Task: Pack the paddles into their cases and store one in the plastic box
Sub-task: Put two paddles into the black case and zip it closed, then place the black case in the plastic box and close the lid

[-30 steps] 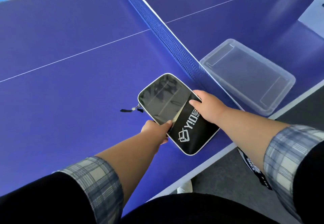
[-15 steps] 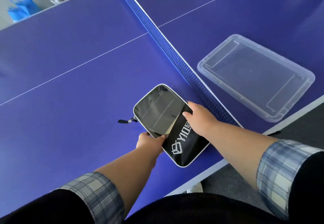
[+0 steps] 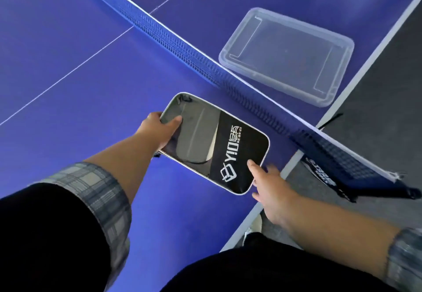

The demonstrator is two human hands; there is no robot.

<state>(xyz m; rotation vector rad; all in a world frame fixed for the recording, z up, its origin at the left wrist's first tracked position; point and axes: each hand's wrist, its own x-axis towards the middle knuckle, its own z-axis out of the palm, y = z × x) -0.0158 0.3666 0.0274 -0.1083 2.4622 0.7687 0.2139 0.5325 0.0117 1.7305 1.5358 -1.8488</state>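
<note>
A black and grey paddle case (image 3: 214, 143) with a white rim and white logo is lifted above the blue table, close to its near edge. My left hand (image 3: 157, 129) grips the case's grey end, thumb on top. My right hand (image 3: 269, 186) touches the case's black logo end at its near corner, fingers spread under and beside it. A clear plastic box (image 3: 287, 56) lies empty on the far side of the net. No bare paddle is in view.
The blue net (image 3: 182, 47) runs diagonally across the table tennis table (image 3: 68, 86) between the case and the box. Its black clamp (image 3: 347, 168) juts out over the table's side edge. Dark grey floor lies to the right.
The case has been lifted off the table and turned. My left hand shifted to its grey end, my right hand slid to the logo end's corner. The view swung right.
</note>
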